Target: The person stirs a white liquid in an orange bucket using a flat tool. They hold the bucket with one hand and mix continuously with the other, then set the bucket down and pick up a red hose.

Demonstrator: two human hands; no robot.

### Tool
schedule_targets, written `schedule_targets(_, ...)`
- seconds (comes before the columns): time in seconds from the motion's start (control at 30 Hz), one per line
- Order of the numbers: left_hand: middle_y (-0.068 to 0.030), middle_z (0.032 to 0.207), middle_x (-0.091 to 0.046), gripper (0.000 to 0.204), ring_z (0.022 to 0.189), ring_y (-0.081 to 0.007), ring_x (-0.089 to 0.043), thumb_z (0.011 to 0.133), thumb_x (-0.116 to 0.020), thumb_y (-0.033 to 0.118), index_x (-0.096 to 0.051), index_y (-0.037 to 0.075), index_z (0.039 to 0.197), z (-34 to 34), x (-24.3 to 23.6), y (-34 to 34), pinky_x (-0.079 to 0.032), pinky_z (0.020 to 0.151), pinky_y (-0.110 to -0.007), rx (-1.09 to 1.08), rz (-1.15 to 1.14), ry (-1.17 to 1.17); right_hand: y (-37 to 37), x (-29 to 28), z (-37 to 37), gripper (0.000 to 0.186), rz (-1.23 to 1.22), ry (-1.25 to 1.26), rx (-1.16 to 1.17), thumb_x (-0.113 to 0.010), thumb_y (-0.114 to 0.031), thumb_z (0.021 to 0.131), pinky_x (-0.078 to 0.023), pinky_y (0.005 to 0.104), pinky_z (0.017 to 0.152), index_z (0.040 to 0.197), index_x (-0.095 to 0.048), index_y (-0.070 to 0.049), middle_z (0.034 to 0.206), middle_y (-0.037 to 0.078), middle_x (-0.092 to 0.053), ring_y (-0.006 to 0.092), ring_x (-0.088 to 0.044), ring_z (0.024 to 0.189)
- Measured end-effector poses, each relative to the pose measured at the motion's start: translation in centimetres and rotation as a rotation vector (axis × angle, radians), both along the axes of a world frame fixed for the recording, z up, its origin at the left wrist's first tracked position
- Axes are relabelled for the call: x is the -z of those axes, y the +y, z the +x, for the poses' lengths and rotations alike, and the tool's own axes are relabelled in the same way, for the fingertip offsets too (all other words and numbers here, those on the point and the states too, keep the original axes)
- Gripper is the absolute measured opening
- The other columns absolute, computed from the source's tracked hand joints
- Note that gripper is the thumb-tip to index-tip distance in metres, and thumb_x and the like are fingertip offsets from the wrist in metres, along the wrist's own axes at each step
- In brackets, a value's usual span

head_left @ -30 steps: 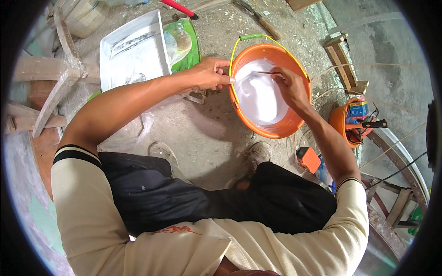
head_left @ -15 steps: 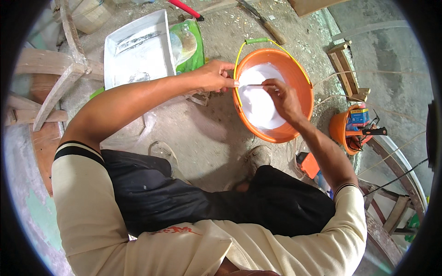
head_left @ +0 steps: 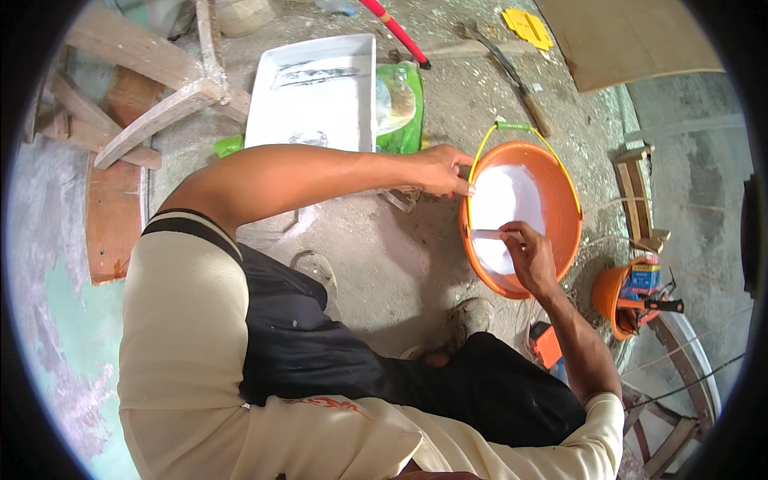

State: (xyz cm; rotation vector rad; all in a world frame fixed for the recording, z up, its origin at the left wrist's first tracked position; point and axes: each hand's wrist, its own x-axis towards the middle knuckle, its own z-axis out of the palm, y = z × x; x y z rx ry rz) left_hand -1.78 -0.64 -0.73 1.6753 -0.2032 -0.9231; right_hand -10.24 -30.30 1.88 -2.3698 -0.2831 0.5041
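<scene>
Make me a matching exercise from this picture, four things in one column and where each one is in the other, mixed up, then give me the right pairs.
Things:
1. left hand
2. right hand
3. white paint tray
4. small orange bucket

Places:
A. on the ground above the left forearm
B. over the white paint, holding a stick
C. on the rim of the big orange bucket
D. right of the right forearm, full of tools

Pairs: 1-C, 2-B, 3-A, 4-D

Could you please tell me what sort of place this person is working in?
Probably a building or renovation site: a rough, dusty concrete floor, an orange bucket of white paint, a white paint tray and loose timber lying about.
</scene>
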Motion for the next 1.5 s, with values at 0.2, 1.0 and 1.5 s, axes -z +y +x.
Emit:
schedule_targets(0.2,0.0004,0.086,-0.066,0.058,0.077,-0.0103,-0.066,0.098,-0.079,0.024,-0.06,0.01,0.151,0.0,0.4,0.4,-0.05,0.065,-0.026,0.003,0.043,-0.033,-2.0,2.0,6.6,0.017,0.054,-0.135,0.113,-0.069,-0.009,0.102,-0.058,0.0366,0.08,0.117,-0.072,-0.002,0.105,0.019,-0.079,0.0254,-0.078,0.093)
schedule_targets(1.0,-0.0029,0.094,-0.069,0.064,0.084,-0.012,-0.067,0.099,-0.079,0.032,-0.057,0.013,0.155,0.2,-0.1,-0.2,-0.056,0.072,-0.027,0.028,0.087,-0.033,-7.6,2.3,4.4,0.018,-0.076,-0.341,-0.033,-0.067,-0.002,0.1,-0.06,0.0406,0.086,0.117,-0.071,0.003,0.108,0.022,-0.076,0.0347,-0.076,0.1)
schedule_targets(1.5,-0.0017,0.093,-0.067,0.062,0.083,-0.0119,-0.066,0.1,-0.077,0.033,-0.057,0.015,0.155,0.0,-0.3,0.1,-0.055,0.071,-0.028,0.027,0.095,-0.039,-3.6,2.3,6.7,0.019,0.065,-0.294,-0.023,-0.068,-0.006,0.1,-0.06,0.0428,0.084,0.118,-0.071,0.0,0.107,0.02,-0.077,0.0358,-0.077,0.096)
